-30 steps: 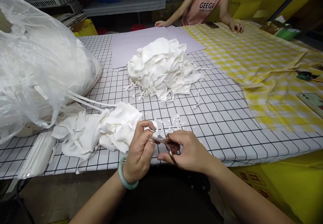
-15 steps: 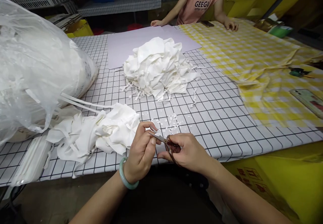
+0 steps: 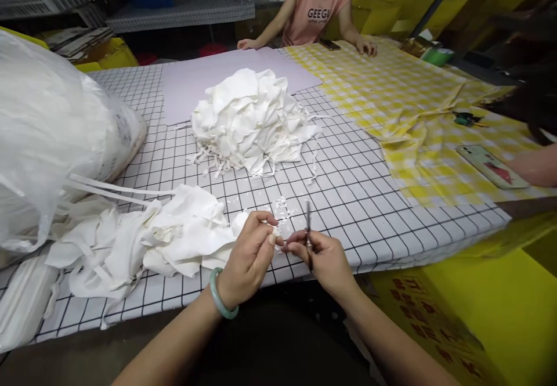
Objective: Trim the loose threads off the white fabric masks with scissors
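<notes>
My left hand [image 3: 250, 255], with a pale green bangle [image 3: 215, 293] on its wrist, is closed in a pinch on a bit of white cloth [image 3: 241, 221], mostly hidden by the fingers. My right hand [image 3: 328, 264] holds a pair of scissors [image 3: 308, 223] with the blades pointing up and away from me. Its thumb and forefinger meet my left fingertips at the cloth. Small white snippets [image 3: 282, 207] are scattered on the table just beyond. Left of my hands lies a heap of white cloth pieces with straps [image 3: 183, 229].
A bigger white cloth pile [image 3: 252, 116] stands mid-table by a lilac sheet [image 3: 183, 93]. A clear plastic bag [image 3: 65, 113] bulges at left. A phone [image 3: 491, 166] lies on yellow checked cloth [image 3: 418, 171] at right, near someone's arm. Another person [image 3: 319, 8] is across the table.
The scissors have turned from pointing left at my left fingers to upright. My right fingertips now meet the left ones. The view has swung right, and an arm has appeared by the phone.
</notes>
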Available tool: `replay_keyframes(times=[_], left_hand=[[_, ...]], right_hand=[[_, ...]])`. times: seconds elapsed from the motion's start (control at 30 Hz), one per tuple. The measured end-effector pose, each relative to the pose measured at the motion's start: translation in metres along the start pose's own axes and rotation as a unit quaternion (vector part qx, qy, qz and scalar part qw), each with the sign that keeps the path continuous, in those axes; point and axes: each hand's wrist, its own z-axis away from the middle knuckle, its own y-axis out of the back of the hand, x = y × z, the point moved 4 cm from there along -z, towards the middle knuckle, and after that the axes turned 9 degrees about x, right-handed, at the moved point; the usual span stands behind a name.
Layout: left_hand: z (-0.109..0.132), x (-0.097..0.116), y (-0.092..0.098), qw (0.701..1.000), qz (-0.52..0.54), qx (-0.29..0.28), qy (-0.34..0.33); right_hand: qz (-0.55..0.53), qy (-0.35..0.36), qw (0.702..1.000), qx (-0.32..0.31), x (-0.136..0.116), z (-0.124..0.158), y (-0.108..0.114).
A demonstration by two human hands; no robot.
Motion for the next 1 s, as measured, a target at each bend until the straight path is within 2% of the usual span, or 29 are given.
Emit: replay_keyframes(times=[0.1,0.2,0.27,0.37,0.4,0.47,0.53,0.63,0.7,0.73,0.8,0.87,0.93,1.0], left_hand=[[0.003,0.020,0.001,0.999,-0.027,-0.026,-0.018],[0.004,0.034,0.012,0.997,-0.054,-0.037,-0.034],[0.005,0.033,0.035,0.997,-0.074,0.006,-0.019],[0.010,0.016,0.091,0.980,-0.168,0.110,0.006],[0.013,0.009,0.109,0.969,-0.214,0.119,0.017],[0.021,-0.005,0.135,0.954,-0.290,0.068,0.044],[0.028,-0.016,0.146,0.936,-0.348,-0.023,0.054],[0.034,-0.025,0.147,0.886,-0.445,-0.122,0.045],[0.032,-0.029,0.146,0.857,-0.490,-0.154,0.044],[0.029,-0.028,0.145,0.856,-0.492,-0.157,0.035],[0.022,-0.018,0.145,0.882,-0.455,-0.125,0.000],[0.015,-0.002,0.147,0.921,-0.387,-0.048,-0.022],[0.010,0.016,0.149,0.951,-0.306,0.032,0.002],[0.009,0.029,0.149,0.973,-0.206,0.079,0.072]], right_hand=[[-0.097,0.025,0.995,-0.019,-0.003,0.000,-0.013],[-0.118,0.044,0.992,-0.028,-0.002,-0.002,-0.031],[-0.126,0.038,0.991,-0.012,0.001,-0.006,-0.039],[-0.155,0.016,0.988,0.013,0.000,-0.014,-0.044],[-0.164,0.013,0.986,0.020,-0.002,-0.016,-0.045],[-0.172,0.011,0.985,0.030,-0.008,-0.020,-0.045],[-0.172,0.011,0.985,0.032,-0.013,-0.022,-0.046],[-0.149,0.021,0.989,0.009,-0.018,-0.024,-0.049],[-0.086,0.030,0.995,-0.032,-0.020,-0.022,-0.055],[-0.046,0.041,0.997,-0.051,-0.021,-0.021,-0.059],[0.015,0.076,0.994,-0.077,-0.024,-0.014,-0.070],[0.020,0.111,0.989,-0.091,-0.027,-0.007,-0.088],[-0.004,0.125,0.987,-0.105,-0.029,-0.001,-0.112],[-0.030,0.119,0.986,-0.110,-0.032,-0.001,-0.133]])
